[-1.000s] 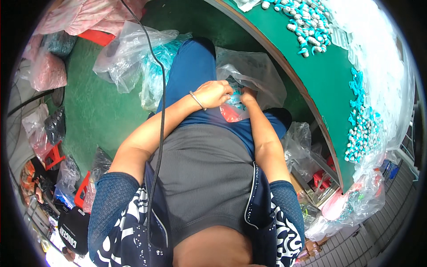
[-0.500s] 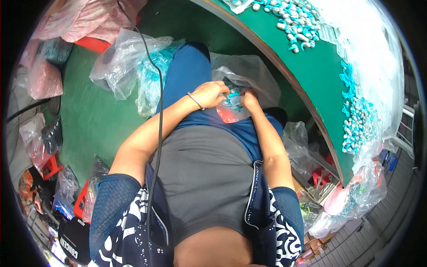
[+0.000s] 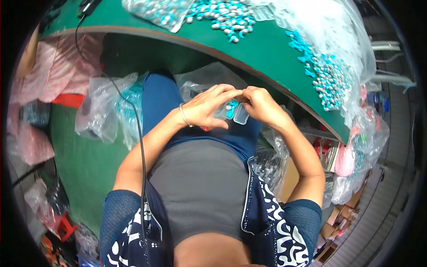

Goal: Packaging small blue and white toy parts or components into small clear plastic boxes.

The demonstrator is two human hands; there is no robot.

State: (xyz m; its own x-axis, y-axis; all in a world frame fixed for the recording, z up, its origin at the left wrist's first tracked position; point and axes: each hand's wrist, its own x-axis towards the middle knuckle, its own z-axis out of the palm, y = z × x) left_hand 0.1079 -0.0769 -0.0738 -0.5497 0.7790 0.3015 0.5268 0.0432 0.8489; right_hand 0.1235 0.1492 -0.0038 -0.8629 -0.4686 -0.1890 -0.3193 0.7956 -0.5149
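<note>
Table (image 3: 271, 51) ahead and right: bagged parts (image 3: 160, 13) left of one loose pile (image 3: 222, 20), second pile (image 3: 330, 82) farther right. Left hand (image 3: 209, 105) and right hand (image 3: 265, 105) above lap, small case (image 3: 241, 115) between. Plastic bag (image 3: 95, 111) left of legs (image 3: 162, 100).

Small box between the hands (image 3: 241, 115): clear hard plastic, smooth, glossy. Turquoise-and-white piece next to it (image 3: 231, 108): looks plastic, shiny. Loose pieces on the table (image 3: 231, 22): same plastic look, turquoise parts glossy. Bangle (image 3: 182, 115): silvery metal, polished. Tabletop (image 3: 275, 60): green, smooth, slight sheen; brown edge strip (image 3: 213, 51) looks like wood, duller. Floor bag (image 3: 95, 109): thin clear plastic film, crinkled, shiny. Top (image 3: 204, 187): grey ribbed cloth, matt. Trousers (image 3: 160, 98): blue cloth, matt, smooth. Sleeve (image 3: 119, 209): textured cloth. Pink fabric (image 3: 80, 62): soft, creased, matt. Cable (image 3: 143, 169): black, smooth, rubber or plastic, can't tell.
</note>
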